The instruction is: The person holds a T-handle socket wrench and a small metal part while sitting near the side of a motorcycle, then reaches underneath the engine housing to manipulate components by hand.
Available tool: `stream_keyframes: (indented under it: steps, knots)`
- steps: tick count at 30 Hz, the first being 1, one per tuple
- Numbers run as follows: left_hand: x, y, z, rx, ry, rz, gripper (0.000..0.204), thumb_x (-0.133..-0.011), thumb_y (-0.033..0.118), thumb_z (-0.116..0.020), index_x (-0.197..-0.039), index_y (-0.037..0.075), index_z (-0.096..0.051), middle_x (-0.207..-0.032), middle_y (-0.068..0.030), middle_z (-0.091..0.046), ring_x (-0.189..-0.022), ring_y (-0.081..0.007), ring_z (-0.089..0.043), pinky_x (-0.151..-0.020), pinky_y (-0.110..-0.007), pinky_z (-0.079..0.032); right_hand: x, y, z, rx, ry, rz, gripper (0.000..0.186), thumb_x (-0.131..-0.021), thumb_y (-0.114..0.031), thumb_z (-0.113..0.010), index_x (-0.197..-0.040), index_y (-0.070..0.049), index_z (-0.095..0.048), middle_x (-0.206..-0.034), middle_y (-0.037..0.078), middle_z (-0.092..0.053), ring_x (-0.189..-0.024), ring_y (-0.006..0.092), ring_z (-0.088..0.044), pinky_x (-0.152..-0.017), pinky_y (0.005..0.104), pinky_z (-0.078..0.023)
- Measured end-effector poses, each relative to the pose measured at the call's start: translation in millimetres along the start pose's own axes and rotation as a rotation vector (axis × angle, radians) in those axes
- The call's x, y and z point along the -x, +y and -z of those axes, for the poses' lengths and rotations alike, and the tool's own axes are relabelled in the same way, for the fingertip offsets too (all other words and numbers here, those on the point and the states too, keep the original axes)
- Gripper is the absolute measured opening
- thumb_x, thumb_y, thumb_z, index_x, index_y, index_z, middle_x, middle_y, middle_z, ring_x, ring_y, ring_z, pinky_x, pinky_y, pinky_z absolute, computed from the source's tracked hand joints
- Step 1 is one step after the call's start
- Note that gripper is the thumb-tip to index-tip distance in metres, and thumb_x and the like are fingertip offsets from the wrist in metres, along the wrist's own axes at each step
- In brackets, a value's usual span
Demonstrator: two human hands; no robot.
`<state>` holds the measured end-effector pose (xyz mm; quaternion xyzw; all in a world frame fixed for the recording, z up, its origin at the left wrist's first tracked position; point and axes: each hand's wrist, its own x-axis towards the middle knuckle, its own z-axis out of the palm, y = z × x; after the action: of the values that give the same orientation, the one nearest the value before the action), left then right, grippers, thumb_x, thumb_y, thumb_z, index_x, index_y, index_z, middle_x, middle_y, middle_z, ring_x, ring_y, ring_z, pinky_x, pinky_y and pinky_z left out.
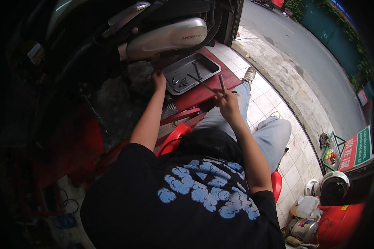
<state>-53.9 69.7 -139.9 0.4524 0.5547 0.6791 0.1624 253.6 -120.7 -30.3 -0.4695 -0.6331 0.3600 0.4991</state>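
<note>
My right hand (228,104) is closed around a T-handle wrench (222,85), its thin shaft pointing up and left over a grey metal tray (173,92). In the tray lie a long dark tool (197,69) and several small metal pieces (179,82). My left hand (158,81) reaches to the underside of a motorbike, just left of the tray, beside the finned engine part (143,71). Its fingertips are in shadow, and whether they hold anything cannot be made out. Above the tray is the motorbike's silver side cover (168,39).
The tray rests on a red lift platform (191,98). I sit on a red stool (175,135). White tiles (262,89) run to the doorway and street. A red tank (340,226), a plastic jug (306,207) and a sign board (356,150) stand at the right.
</note>
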Motion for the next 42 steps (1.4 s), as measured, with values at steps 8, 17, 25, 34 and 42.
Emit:
stream_keyframes:
  steps: [8,17,25,34,42]
  knots:
    - [22,34,-8,-0.356,-0.216,-0.202,0.026,-0.077,-0.002,-0.055,-0.100,0.002,-0.067,-0.102,-0.0198,-0.067,-0.100,-0.0360,-0.063,-0.088,-0.041,-0.049,-1,6,-3,0.033,-0.058,0.004,0.024,-0.097,-0.010,-0.049,-0.108,0.003,-0.066,-0.063,0.000,-0.053,-0.058,0.0082,-0.050,-0.053,0.0256,-0.041]
    - [17,19,-7,-0.340,-0.242,-0.251,0.027,-0.077,-0.003,-0.057,-0.101,0.005,-0.069,-0.103,-0.0183,-0.067,-0.104,-0.0333,-0.062,-0.090,-0.038,-0.047,3,-7,-10,-0.051,-0.125,-0.054,0.025,-0.098,-0.010,-0.048,-0.110,0.003,-0.066,-0.065,0.000,-0.054,-0.059,0.0084,-0.050,-0.054,0.0260,-0.042]
    - [21,29,-10,-0.484,-0.336,-0.392,0.019,-0.072,0.004,-0.063,-0.089,0.010,-0.069,-0.101,-0.0113,-0.067,-0.103,-0.0329,-0.059,-0.095,-0.042,-0.042,0,2,0,0.229,-0.028,0.038,0.025,-0.097,-0.010,-0.049,-0.108,0.004,-0.067,-0.062,0.001,-0.054,-0.055,0.0085,-0.050,-0.052,0.0256,-0.041]
    - [15,10,-8,-0.407,-0.320,-0.371,0.020,-0.072,0.003,-0.063,-0.088,0.012,-0.069,-0.101,-0.0105,-0.066,-0.104,-0.0323,-0.058,-0.096,-0.042,-0.040,8,-22,-3,0.123,-0.029,0.004,0.024,-0.096,-0.012,-0.049,-0.103,0.003,-0.067,-0.060,0.005,-0.055,-0.055,0.0118,-0.052,-0.053,0.0296,-0.043]
    - [20,26,-9,-0.465,-0.366,-0.390,0.022,-0.072,0.001,-0.062,-0.090,0.011,-0.070,-0.103,-0.0115,-0.066,-0.106,-0.0330,-0.058,-0.099,-0.042,-0.040,8,-13,-1,0.202,-0.032,0.023,0.024,-0.096,-0.012,-0.049,-0.103,0.003,-0.066,-0.060,0.007,-0.056,-0.054,0.0128,-0.052,-0.053,0.0301,-0.043]
